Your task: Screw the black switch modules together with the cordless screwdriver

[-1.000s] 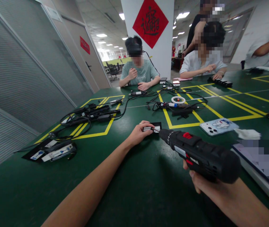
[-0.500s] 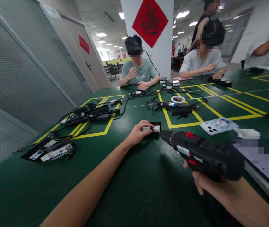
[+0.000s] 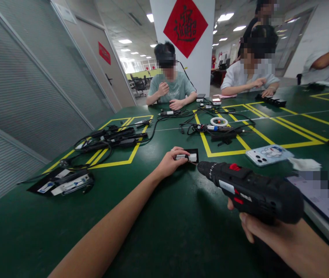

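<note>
My left hand (image 3: 170, 163) pinches a small black and white part (image 3: 188, 156) that lies on the green table (image 3: 158, 231). My right hand (image 3: 257, 228) is wrapped round the grip of a black cordless drill with red buttons (image 3: 251, 191). The drill points left, and its thin bit tip almost touches the right end of the small part.
A phone in a cartoon case (image 3: 268, 153) and a crumpled tissue (image 3: 305, 163) lie to the right. Cables and tools (image 3: 115, 138) sit in yellow-taped boxes at the left, a tape roll (image 3: 218, 122) farther back. Several other people sit or stand at the far side.
The drill has sunk a little and drifted right in the picture. My left hand keeps its pinch on the small part. The view shifted slightly.
</note>
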`<move>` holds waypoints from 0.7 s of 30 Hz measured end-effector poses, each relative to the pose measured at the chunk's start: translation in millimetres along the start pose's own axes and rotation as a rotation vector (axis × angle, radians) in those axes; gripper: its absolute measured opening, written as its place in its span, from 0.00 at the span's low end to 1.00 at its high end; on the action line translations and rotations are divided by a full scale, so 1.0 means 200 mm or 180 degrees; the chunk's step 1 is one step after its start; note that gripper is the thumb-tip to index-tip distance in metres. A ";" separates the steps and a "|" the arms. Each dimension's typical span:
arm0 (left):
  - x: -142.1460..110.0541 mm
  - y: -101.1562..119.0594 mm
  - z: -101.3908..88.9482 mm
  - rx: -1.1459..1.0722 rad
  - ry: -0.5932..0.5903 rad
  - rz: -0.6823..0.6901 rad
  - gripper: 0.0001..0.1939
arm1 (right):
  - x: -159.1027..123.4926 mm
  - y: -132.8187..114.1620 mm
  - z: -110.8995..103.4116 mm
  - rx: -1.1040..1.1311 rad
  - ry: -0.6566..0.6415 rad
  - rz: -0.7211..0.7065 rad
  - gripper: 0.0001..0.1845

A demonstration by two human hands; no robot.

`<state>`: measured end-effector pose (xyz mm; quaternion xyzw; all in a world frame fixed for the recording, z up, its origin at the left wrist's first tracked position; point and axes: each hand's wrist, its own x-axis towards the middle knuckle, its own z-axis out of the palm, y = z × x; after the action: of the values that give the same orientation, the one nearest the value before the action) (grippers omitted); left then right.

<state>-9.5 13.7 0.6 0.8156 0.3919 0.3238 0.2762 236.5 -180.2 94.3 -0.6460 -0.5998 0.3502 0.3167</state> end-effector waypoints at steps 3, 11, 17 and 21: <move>0.00 0.00 0.00 -0.0005 0.0015 0.0034 0.13 | -0.01 0.00 0.01 0.0027 0.0056 -0.0011 0.10; 0.00 -0.02 0.00 0.0005 0.0016 0.0072 0.13 | -0.02 0.01 0.03 0.0239 -0.0143 0.0000 0.10; 0.00 -0.01 0.00 0.0022 0.0005 0.0076 0.13 | 0.00 0.01 0.01 0.0147 -0.0195 -0.0063 0.06; 0.00 -0.01 0.00 0.0040 0.0013 0.0044 0.13 | 0.00 0.01 0.01 0.0049 -0.0222 -0.0047 0.07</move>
<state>-9.9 15.0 -0.2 0.8194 0.3889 0.3249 0.2680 236.5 -179.5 91.3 -0.6265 -0.6125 0.3748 0.3032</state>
